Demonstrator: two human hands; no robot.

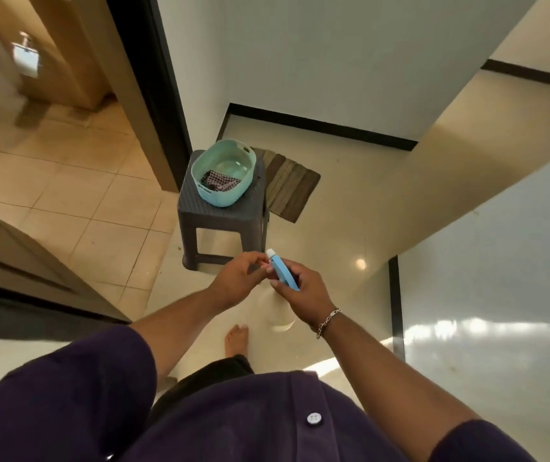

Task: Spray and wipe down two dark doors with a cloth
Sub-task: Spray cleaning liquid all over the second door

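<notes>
My right hand (303,293) grips a spray bottle (280,271) by its blue trigger head, the white nozzle pointing away from me; the pale bottle body hangs below the hand. My left hand (238,278) is beside it with curled fingertips at the nozzle end. A checked cloth (220,181) lies in a mint-green basket (200,168) on a dark plastic stool (223,215) just ahead of my hands. A dark door frame (153,88) stands at the left of the stool. A dark door edge (33,295) runs along the lower left.
A striped brown mat (290,185) lies on the cream floor behind the stool. White walls with black skirting close the corner ahead and the right side. A tiled bathroom opens at the left. My bare foot (237,338) stands below my hands.
</notes>
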